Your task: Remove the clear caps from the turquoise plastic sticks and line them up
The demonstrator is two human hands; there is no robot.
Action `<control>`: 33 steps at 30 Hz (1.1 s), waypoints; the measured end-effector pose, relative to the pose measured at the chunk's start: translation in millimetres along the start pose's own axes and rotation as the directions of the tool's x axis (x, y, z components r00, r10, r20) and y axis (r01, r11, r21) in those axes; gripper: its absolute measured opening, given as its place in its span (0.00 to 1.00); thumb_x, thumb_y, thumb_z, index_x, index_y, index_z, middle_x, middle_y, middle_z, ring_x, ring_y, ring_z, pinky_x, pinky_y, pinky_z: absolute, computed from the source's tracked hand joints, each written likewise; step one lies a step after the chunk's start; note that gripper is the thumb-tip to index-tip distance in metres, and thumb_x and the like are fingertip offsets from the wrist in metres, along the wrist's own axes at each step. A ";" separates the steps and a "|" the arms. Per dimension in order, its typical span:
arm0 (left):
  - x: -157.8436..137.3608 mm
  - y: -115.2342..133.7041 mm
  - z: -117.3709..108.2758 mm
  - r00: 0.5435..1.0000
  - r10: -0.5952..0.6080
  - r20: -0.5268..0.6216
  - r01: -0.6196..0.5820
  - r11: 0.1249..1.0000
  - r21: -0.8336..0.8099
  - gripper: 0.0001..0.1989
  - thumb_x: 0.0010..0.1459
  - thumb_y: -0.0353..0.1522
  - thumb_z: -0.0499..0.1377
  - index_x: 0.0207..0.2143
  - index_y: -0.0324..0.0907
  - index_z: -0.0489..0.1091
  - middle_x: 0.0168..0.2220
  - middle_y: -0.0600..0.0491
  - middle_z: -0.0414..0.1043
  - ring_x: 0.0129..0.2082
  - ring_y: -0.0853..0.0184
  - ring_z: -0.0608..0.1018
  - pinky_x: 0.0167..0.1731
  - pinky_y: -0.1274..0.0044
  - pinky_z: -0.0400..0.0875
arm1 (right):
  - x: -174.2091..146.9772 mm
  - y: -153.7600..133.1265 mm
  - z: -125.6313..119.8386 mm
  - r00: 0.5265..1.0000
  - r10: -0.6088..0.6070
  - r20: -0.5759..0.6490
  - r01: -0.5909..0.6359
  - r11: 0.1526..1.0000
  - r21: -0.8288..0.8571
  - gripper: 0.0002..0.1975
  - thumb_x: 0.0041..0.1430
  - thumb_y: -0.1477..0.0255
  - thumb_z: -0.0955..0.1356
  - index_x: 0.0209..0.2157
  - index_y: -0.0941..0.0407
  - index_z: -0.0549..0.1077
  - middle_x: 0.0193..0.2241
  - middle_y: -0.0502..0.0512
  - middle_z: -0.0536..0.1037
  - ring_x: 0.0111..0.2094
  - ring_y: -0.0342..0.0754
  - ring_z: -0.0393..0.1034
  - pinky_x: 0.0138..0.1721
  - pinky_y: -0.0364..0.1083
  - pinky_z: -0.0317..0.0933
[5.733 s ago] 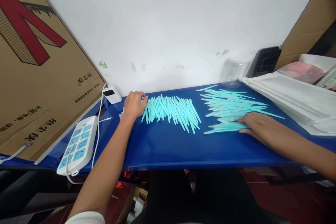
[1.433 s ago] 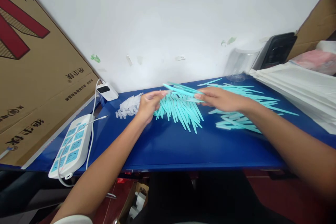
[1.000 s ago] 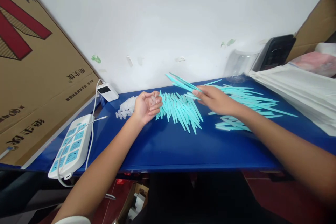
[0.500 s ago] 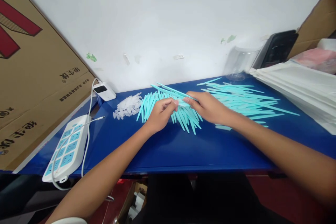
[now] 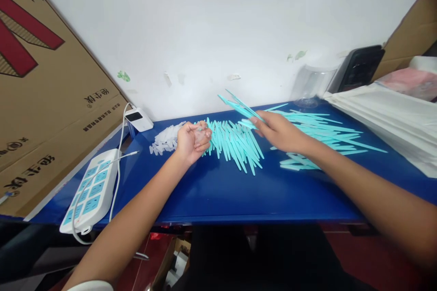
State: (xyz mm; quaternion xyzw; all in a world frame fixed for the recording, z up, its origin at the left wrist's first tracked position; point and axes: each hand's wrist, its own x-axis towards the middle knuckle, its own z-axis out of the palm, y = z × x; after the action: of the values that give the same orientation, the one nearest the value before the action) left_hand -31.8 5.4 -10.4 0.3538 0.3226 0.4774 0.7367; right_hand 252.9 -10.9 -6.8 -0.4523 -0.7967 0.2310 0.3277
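Observation:
My left hand is turned palm up with its fingers curled around a few small translucent pieces that look like caps. My right hand is closed on several thin turquoise plastic sticks with tapered ends, which point up and to the left. Between the hands, a fanned pile of turquoise sticks lies on the blue table. Just left of my left hand is a heap of small whitish translucent pieces. Under and beyond my right hand spreads another heap of turquoise sticks.
A white power strip with a cable lies at the left edge, near a small white device with a dark screen. Cardboard stands on the left. A clear container and white sheeting are on the right.
My hands have parted. The left moved left and turned palm up, showing translucent pieces in it. The right moved slightly right, with the sticks tilted higher.

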 end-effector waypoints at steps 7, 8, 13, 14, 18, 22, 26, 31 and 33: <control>-0.7 -22.8 14.3 0.999 -0.032 0.037 0.017 0.944 0.329 0.13 0.63 0.39 0.62 0.31 0.41 0.69 0.18 0.62 0.55 0.13 0.78 0.48 0.12 0.85 0.42 | -4.4 -3.5 11.1 0.984 -0.110 0.138 0.109 0.994 0.016 0.19 0.77 0.57 0.56 0.34 0.52 0.65 0.29 0.51 0.73 0.29 0.49 0.65 0.36 0.48 0.56; -1.6 -26.2 15.7 0.999 0.004 0.046 -0.023 0.917 0.399 0.15 0.63 0.42 0.64 0.32 0.41 0.70 0.18 0.63 0.52 0.14 0.78 0.48 0.13 0.85 0.43 | -4.9 -3.4 10.6 0.982 -0.116 0.147 0.114 0.993 0.021 0.19 0.77 0.57 0.56 0.34 0.52 0.65 0.29 0.51 0.73 0.29 0.49 0.65 0.36 0.47 0.56; -4.9 -38.8 20.2 0.989 0.025 0.149 -0.102 0.835 0.541 0.24 0.62 0.54 0.64 0.35 0.41 0.70 0.20 0.63 0.50 0.16 0.77 0.49 0.15 0.82 0.43 | -7.4 -5.9 10.1 0.974 -0.145 0.173 0.142 0.989 0.028 0.18 0.77 0.58 0.56 0.36 0.52 0.66 0.30 0.52 0.74 0.29 0.50 0.66 0.35 0.48 0.55; -5.2 -39.7 20.7 0.987 0.023 0.160 -0.107 0.831 0.546 0.25 0.62 0.55 0.64 0.34 0.41 0.69 0.20 0.63 0.50 0.16 0.77 0.50 0.16 0.81 0.43 | -8.0 -7.1 10.3 0.971 -0.148 0.189 0.145 0.989 0.031 0.18 0.78 0.59 0.56 0.36 0.52 0.65 0.30 0.52 0.74 0.30 0.50 0.66 0.35 0.48 0.55; -6.0 -38.6 20.6 0.984 -0.023 0.176 -0.086 0.806 0.586 0.24 0.62 0.54 0.64 0.33 0.42 0.68 0.21 0.64 0.46 0.17 0.77 0.49 0.17 0.81 0.42 | -10.1 -12.4 10.8 0.957 -0.151 0.247 0.150 0.988 0.026 0.16 0.79 0.60 0.55 0.38 0.52 0.63 0.30 0.51 0.74 0.29 0.49 0.67 0.33 0.48 0.55; -4.9 -37.0 17.1 0.979 -0.052 0.197 -0.094 0.742 0.663 0.26 0.62 0.52 0.65 0.27 0.42 0.63 0.20 0.63 0.47 0.17 0.77 0.51 0.18 0.81 0.45 | -10.8 -14.1 11.1 0.949 -0.152 0.275 0.172 0.984 -0.051 0.14 0.79 0.61 0.55 0.39 0.52 0.62 0.29 0.52 0.74 0.27 0.49 0.66 0.30 0.48 0.51; -2.8 -36.8 13.7 0.969 0.011 0.246 -0.190 0.668 0.719 0.27 0.64 0.51 0.63 0.25 0.42 0.59 0.20 0.61 0.52 0.17 0.77 0.55 0.18 0.80 0.48 | -10.3 -10.4 12.2 0.953 -0.141 0.269 0.189 0.968 -0.165 0.12 0.78 0.62 0.56 0.39 0.52 0.61 0.24 0.49 0.67 0.23 0.49 0.59 0.28 0.49 0.46; -3.3 -34.2 14.6 0.948 0.095 0.302 -0.300 0.577 0.760 0.26 0.67 0.50 0.61 0.25 0.42 0.62 0.20 0.61 0.53 0.18 0.76 0.56 0.19 0.80 0.51 | -8.5 -4.4 8.6 0.952 -0.129 0.276 0.176 0.972 -0.153 0.12 0.78 0.61 0.57 0.40 0.52 0.63 0.24 0.48 0.65 0.23 0.48 0.58 0.28 0.49 0.44; -3.5 -34.1 15.5 0.944 0.120 0.307 -0.321 0.549 0.772 0.24 0.68 0.50 0.59 0.28 0.41 0.66 0.20 0.61 0.54 0.18 0.75 0.56 0.20 0.79 0.51 | -7.8 -3.6 5.9 0.951 -0.153 0.268 0.191 0.974 -0.120 0.13 0.77 0.61 0.57 0.40 0.52 0.64 0.26 0.50 0.68 0.25 0.49 0.60 0.30 0.48 0.45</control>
State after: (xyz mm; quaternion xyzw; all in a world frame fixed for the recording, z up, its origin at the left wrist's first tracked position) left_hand -4.2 -11.2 -29.9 0.7394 0.3750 0.3231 0.4564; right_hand 249.5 -19.9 -10.9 -0.3698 -0.8834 0.1999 0.2070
